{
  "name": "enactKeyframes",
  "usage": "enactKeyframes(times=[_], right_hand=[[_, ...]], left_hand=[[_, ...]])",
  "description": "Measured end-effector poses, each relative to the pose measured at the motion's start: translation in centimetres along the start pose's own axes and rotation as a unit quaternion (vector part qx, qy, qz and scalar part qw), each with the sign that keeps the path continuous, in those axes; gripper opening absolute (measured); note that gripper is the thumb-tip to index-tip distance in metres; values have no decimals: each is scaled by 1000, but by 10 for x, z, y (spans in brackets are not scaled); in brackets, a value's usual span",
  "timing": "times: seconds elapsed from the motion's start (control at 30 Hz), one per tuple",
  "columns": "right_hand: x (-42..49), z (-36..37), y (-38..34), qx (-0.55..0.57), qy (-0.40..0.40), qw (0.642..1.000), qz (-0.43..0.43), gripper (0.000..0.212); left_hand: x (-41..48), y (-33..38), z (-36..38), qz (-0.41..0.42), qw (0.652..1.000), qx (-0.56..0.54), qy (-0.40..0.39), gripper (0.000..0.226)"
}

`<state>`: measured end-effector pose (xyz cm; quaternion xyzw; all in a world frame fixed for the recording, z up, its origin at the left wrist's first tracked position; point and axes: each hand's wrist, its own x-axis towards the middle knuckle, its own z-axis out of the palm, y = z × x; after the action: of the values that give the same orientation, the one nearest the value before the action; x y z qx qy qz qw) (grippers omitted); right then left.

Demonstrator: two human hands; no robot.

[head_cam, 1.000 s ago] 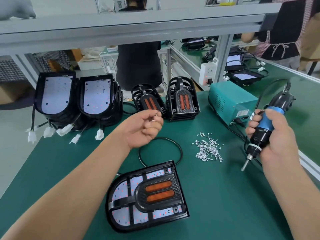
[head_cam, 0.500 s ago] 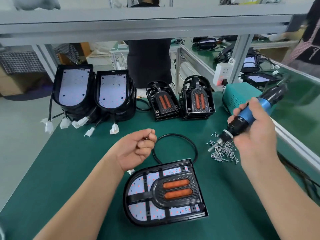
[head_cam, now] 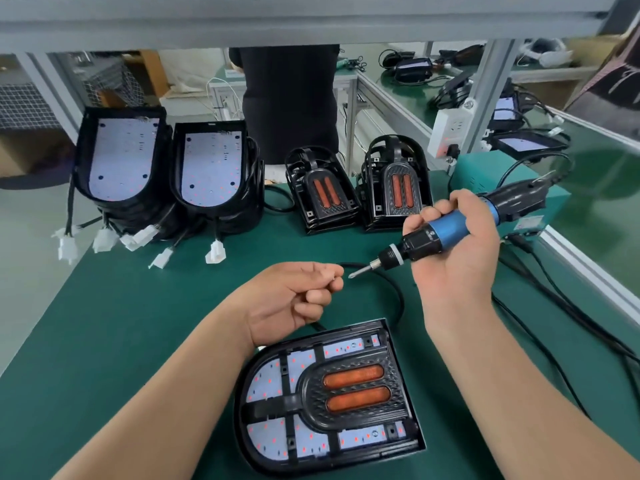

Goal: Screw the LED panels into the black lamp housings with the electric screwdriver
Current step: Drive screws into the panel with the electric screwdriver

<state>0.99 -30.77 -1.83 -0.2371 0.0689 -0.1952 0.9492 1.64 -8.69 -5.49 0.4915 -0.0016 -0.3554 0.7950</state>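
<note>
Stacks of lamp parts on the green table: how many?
4: one white-panel stack far left, a second beside it, one orange-strip stack at centre, a second to its right. Others may be hidden behind them.

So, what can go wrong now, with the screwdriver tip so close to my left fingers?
1. The bit of the blue-and-black electric screwdriver in the right hand points at the fingertips of the left hand; a slip could jab them.
2. The left hand pinches what looks like a small silver screw above the green mat; dropped, it could roll away.
3. The black lamp housing lies unheld, so it might shift under the first screw.
</note>
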Motion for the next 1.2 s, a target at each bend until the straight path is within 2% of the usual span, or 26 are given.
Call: enactKeyframes(times=[0.23,0.47,0.67,1.2], right_hand=[[-5,4,2,-1,-19,1000,-3,11],[-8,3,4,-3,-26,1000,-5,17],[-8,4,3,-4,-31,999,-10,18],[-12,6,5,-8,-34,999,-10,9]], left_hand=[[-3,0,5,-16,999,29,-8,9],[-2,1,2,-12,1000,8,-16,4],[-3,1,0,-1,1000,-2,-24,14],[-1,0,-1,2,999,16,-28,10]])
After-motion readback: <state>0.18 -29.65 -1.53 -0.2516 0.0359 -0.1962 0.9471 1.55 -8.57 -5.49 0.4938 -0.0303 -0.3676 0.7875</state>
